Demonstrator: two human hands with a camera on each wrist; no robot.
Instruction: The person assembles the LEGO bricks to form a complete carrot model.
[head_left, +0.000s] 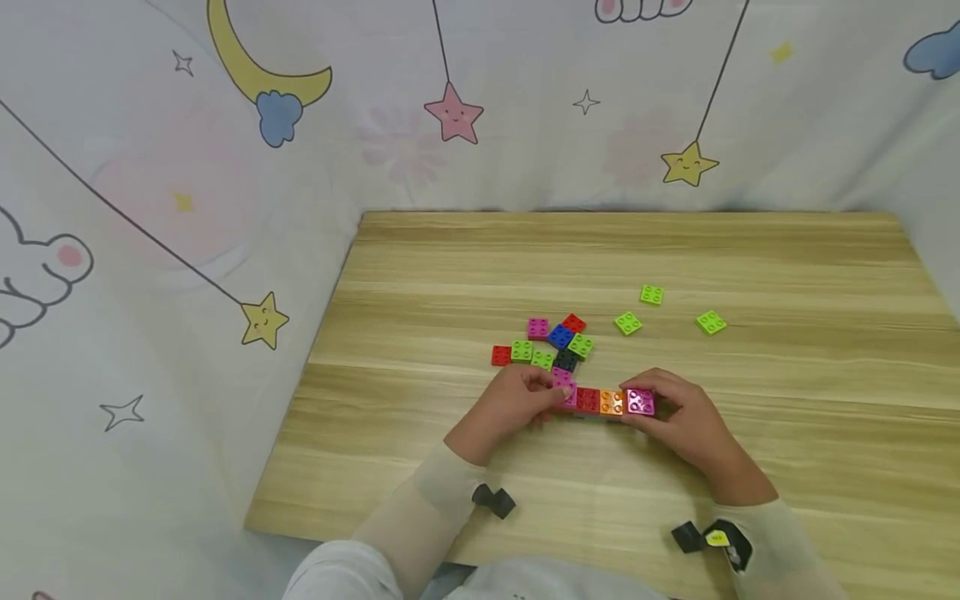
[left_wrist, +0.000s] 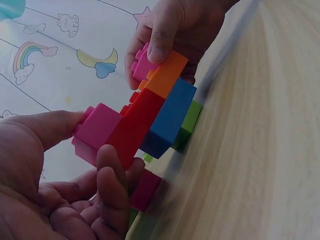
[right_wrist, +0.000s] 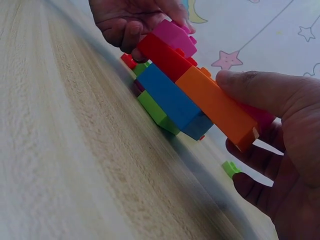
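A stepped assembly of toy building bricks is held between both hands. Its red brick (head_left: 588, 400) and orange brick (head_left: 611, 402) lie end to end above a blue brick (left_wrist: 170, 114), with a green brick (right_wrist: 157, 112) lowest. My left hand (head_left: 517, 404) grips the left end, its thumb against a pink brick (left_wrist: 100, 125) on the red one, fingers curled beneath. At the other end, my right hand (head_left: 678, 412) pinches a magenta brick (head_left: 641, 402) beside the orange brick's studs; in the right wrist view that magenta brick is mostly hidden.
Loose bricks cluster just beyond my left hand, among them a dark blue brick (head_left: 561, 337), a red brick (head_left: 501, 356) and a green brick (head_left: 522, 351). Farther right lie separate green bricks (head_left: 652, 295) on the wooden table (head_left: 787, 400). A patterned cloth (head_left: 540, 167) hangs behind the table.
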